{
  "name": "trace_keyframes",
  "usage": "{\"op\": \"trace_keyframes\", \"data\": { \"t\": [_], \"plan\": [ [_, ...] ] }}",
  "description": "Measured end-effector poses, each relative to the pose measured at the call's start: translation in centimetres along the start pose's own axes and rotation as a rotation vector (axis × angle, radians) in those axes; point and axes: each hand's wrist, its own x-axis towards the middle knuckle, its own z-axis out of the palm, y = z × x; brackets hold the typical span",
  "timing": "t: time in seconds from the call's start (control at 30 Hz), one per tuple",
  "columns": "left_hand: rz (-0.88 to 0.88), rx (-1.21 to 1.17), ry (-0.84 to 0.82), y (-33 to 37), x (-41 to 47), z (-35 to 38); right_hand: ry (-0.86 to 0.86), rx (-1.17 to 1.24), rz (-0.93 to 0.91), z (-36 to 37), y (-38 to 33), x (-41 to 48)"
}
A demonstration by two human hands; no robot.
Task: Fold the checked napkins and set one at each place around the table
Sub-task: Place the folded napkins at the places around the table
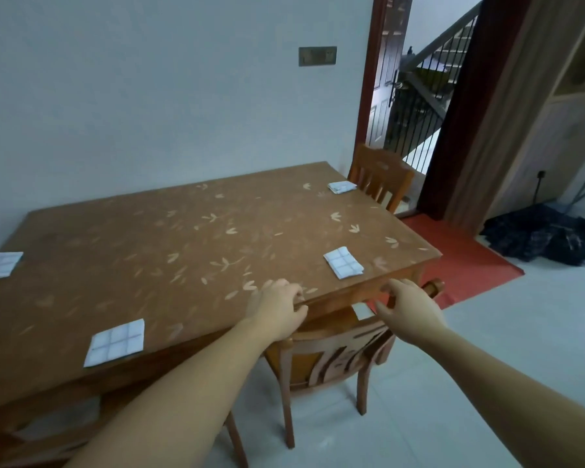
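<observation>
Four folded checked napkins lie on the brown table point(183, 238), whose top carries a pale leaf pattern. One napkin point(116, 342) sits at the near edge on the left, a second napkin point(343, 262) near the right corner of that same edge, a third napkin point(341, 187) at the far right end in front of the far chair point(379, 177), and a fourth napkin point(0, 265) at the far left, partly cut off by the frame.

The left hand point(277, 312) rests on the near table edge with its fingers curled over the rim, holding nothing else. The right hand point(407, 310) hovers just beside that edge, above the top rail of the near chair point(331, 352), fingers loosely bent and empty (whether it touches the chair or the table apron I cannot tell). A pale scrap point(362, 310) shows below the table edge between the two hands; too little of it is visible to name it.

Behind the table, an open doorway point(419, 96) gives onto a railed staircase, and a red mat point(460, 258) lies on the floor to the right.
</observation>
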Motion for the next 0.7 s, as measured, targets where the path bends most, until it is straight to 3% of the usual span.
{"op": "trace_keyframes", "data": {
  "t": [0.17,0.7],
  "plan": [
    [-0.032,-0.004,-0.001,3.2,3.6,1.9,-0.037,0.014,-0.038,-0.2,3.5,3.6],
    [-0.207,-0.192,-0.101,4.2,21.4,10.1,-0.235,-0.046,-0.087,5.4,9.2,23.1]
  ]
}}
